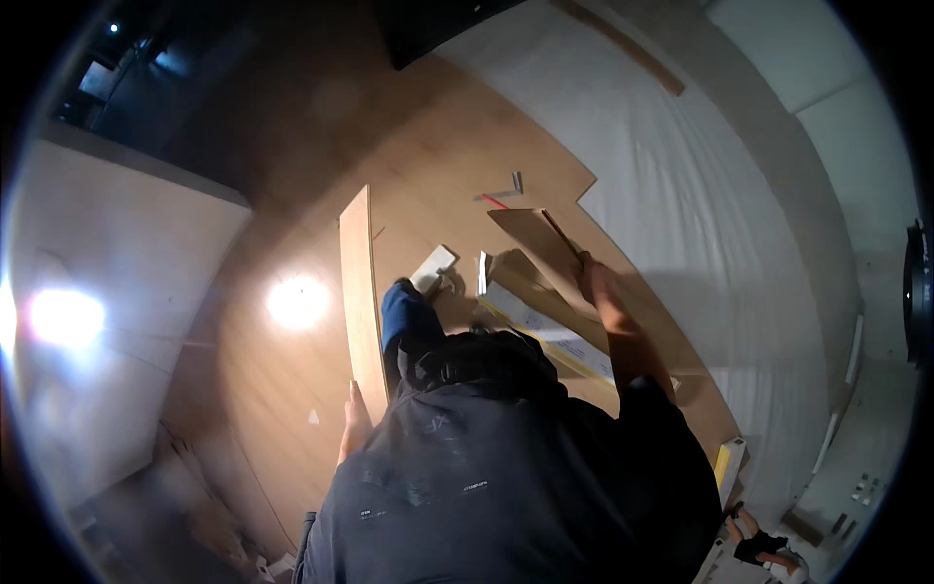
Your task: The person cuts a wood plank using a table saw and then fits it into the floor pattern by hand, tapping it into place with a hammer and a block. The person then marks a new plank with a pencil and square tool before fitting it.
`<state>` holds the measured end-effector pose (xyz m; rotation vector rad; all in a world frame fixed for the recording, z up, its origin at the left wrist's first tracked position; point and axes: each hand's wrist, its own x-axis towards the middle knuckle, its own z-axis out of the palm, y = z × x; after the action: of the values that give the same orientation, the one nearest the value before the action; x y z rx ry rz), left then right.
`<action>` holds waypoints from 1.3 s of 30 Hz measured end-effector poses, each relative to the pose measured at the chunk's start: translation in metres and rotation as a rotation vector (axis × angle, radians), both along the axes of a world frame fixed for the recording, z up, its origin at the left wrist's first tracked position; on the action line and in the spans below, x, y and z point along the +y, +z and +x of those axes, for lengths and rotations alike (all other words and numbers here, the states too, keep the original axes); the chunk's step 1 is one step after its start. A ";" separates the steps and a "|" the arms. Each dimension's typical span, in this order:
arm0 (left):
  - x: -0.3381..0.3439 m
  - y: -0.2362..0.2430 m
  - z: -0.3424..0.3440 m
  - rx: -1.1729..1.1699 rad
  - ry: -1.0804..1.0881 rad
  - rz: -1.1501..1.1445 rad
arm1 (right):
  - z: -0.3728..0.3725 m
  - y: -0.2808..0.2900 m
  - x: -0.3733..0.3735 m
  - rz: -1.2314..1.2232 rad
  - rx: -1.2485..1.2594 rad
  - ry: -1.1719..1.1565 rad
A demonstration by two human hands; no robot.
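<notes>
A long, pale wooden plank (358, 287) stands out in front of me on the left, tilted on its edge. My left hand (356, 420) grips its near end, with the fingers along the outer side; part of the hand is hidden by the plank. To the right lies a torn-open long cardboard package (555, 331) with a yellow edge and a printed white-blue side. My right hand (599, 284) is closed on the edge of a brown cardboard flap (545, 251), which is raised above the package. My dark jacket covers the package's near end.
A metal angle square (514, 187) and a red pencil (494, 201) lie on the brown floor covering beyond the flap. A short pale board piece (434, 268) is by my blue-clad leg (407, 310). White sheeting (700, 224) spreads right. Another person (767, 547) is at far lower right.
</notes>
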<state>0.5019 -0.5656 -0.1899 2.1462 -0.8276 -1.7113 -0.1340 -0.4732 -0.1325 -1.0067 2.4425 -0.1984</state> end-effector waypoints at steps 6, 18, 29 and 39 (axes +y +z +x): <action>-0.248 -0.023 -0.086 -0.105 -0.296 -0.039 | -0.057 -0.056 -0.109 -0.516 0.214 -0.090; -0.763 0.046 -0.419 -0.266 -1.134 -0.307 | 0.005 -0.127 -0.179 0.080 -0.251 -0.964; -0.917 -0.079 -0.933 -0.616 -1.670 -0.730 | -0.102 -0.378 -0.303 0.027 -0.391 -1.291; -0.902 -0.379 -1.215 -0.393 -2.079 -0.936 | -0.081 -0.623 -0.276 -0.302 -0.571 -1.373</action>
<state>-0.7130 -1.4674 -0.5685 0.3772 -3.4955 -0.4674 -0.2147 -0.7493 -0.7556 0.7241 2.1245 -1.1141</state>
